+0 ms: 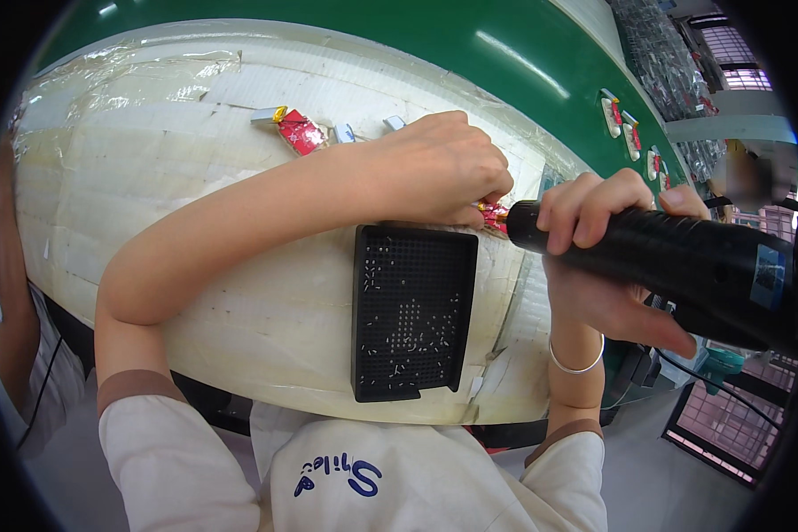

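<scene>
The right hand (605, 226) grips the tool (674, 257); the left hand (443, 164), its underside hidden, seems to pinch the red piece (497, 218) at the tool's nose, near the tray (357, 310). A loose pinch could let the piece twist.

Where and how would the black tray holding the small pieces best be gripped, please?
I'd probably take the black tray by its two long side walls, one hand each, coming from the near side. It lies flat with raised walls to pinch, and the left forearm crosses near its far end. Keep it level: small loose pieces lie inside, and the near edge is notched.
</scene>
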The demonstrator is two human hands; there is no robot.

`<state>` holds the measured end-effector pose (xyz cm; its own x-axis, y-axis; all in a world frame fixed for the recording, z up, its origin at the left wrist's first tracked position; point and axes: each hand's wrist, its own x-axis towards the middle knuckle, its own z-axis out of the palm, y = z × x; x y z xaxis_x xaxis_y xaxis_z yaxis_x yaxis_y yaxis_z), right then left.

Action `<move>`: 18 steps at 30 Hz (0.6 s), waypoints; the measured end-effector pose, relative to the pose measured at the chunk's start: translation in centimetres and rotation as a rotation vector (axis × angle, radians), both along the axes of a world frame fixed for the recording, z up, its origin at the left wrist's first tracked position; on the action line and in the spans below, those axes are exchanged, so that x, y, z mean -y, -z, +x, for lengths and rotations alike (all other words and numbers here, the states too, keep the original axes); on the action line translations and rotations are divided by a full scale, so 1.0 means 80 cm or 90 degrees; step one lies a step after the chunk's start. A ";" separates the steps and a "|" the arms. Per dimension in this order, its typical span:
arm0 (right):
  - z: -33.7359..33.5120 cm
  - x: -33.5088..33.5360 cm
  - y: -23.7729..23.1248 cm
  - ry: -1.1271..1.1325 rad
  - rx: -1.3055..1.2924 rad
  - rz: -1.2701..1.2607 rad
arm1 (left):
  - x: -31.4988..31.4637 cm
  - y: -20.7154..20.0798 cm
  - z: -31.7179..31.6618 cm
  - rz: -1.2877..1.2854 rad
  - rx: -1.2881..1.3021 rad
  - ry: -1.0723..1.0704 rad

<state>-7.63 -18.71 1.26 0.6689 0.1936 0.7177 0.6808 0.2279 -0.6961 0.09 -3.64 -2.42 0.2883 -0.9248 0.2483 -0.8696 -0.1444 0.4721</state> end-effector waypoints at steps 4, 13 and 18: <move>-0.014 0.009 -0.030 0.007 -0.033 0.045 | -0.017 0.011 -0.007 0.001 0.093 -0.046; -0.030 0.067 -0.081 0.153 0.000 0.097 | -0.202 0.001 0.007 0.064 0.352 -0.432; -0.026 0.072 -0.101 0.296 0.143 0.105 | -0.180 -0.037 -0.036 0.040 0.391 -0.364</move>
<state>-9.74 -24.44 9.37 0.4838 -0.2133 0.8488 0.8638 -0.0394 -0.5022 -2.82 10.77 0.55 0.5469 -0.6951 0.4667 -0.7543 -0.6509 -0.0855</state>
